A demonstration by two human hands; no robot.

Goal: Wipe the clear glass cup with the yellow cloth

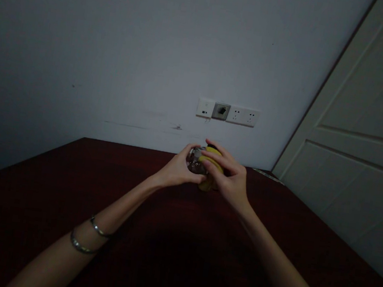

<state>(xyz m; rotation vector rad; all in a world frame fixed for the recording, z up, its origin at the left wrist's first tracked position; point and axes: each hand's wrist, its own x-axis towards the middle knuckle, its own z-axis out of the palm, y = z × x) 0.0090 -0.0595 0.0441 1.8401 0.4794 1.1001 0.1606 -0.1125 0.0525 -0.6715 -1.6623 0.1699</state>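
Observation:
Both hands meet above the far middle of a dark red-brown table (65,193). My left hand (176,169) is curled around a small clear glass object (195,162), perhaps a jar or cup. My right hand (229,179) presses a yellow cloth or sponge (212,162) against that glass, fingers closed over it. Part of the yellow piece hangs below the fingers. Two metal bangles (89,238) circle my left forearm. The room is dim and the glass object's exact shape is hard to make out.
A white wall (119,49) rises behind the table, with a row of wall sockets (227,112) just above the hands. A pale panelled door (360,151) stands at the right. A thin flat item (267,173) lies at the table's far right corner.

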